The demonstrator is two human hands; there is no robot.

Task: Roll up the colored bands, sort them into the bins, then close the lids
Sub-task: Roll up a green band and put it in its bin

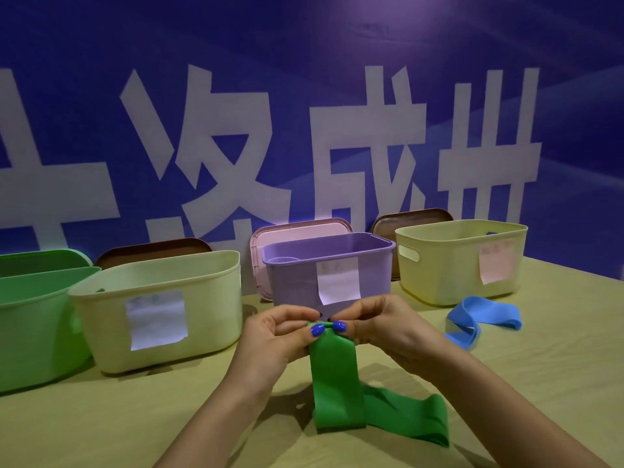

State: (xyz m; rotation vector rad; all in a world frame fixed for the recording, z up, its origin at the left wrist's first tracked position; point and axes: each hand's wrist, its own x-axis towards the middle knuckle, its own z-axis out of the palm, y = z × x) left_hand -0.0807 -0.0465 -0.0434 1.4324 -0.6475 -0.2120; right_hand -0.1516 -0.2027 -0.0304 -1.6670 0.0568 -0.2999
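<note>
Tan desk (540, 383) holds four open bins: a green bin (30, 319), a cream bin (162, 309), a purple bin (331, 265) and a yellow bin (462, 261). In front of the purple bin, the green band (337, 383) hangs down onto the desk. Both arms reach forward side by side. Left hand (270, 339) and right hand (385, 325) pinch its top end, fingers (317, 330) curled tight. A blue band (472, 320) lies near the yellow bin.

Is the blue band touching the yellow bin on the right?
Apart. The head view shows bare table between the blue band and the yellow bin.
</note>
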